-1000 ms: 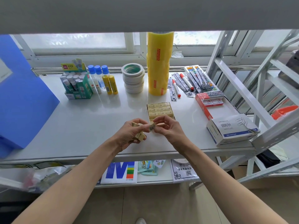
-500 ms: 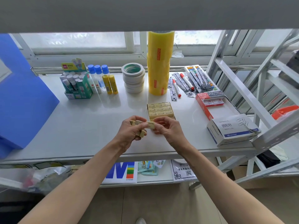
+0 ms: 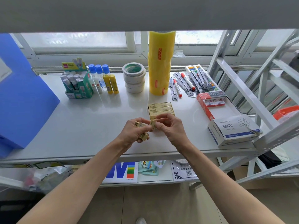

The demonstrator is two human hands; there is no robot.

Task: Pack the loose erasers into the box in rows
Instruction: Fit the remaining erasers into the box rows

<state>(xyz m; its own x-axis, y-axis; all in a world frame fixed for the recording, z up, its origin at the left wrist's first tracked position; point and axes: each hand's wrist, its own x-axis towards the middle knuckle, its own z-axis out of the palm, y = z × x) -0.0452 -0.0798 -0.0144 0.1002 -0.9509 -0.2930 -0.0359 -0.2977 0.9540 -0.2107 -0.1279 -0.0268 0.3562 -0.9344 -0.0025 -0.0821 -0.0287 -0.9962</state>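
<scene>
A small box [image 3: 148, 110] with rows of tan wrapped erasers [image 3: 161, 108] stands on the white shelf, just beyond my hands. My left hand [image 3: 134, 135] is closed around a few loose tan erasers [image 3: 144, 136], one sticking out at the top and one below the fingers. My right hand [image 3: 169, 128] pinches a single eraser [image 3: 152, 124] between thumb and fingers, right beside the left hand's fingertips. Both hands hover above the shelf, in front of the near end of the box, which they partly hide.
A paper clip box [image 3: 233, 131] and a red box [image 3: 212, 102] lie to the right. Behind stand yellow tape rolls [image 3: 161, 65], white tape rolls [image 3: 134, 80], glue sticks [image 3: 76, 83], bottles and pens [image 3: 186, 83]. A blue folder [image 3: 21, 94] leans at left. Metal racking [image 3: 258, 78] rises at right.
The right hand has drawn one eraser away from the bunch in the left hand and turned it end-on. Both hands stayed in about the same place.
</scene>
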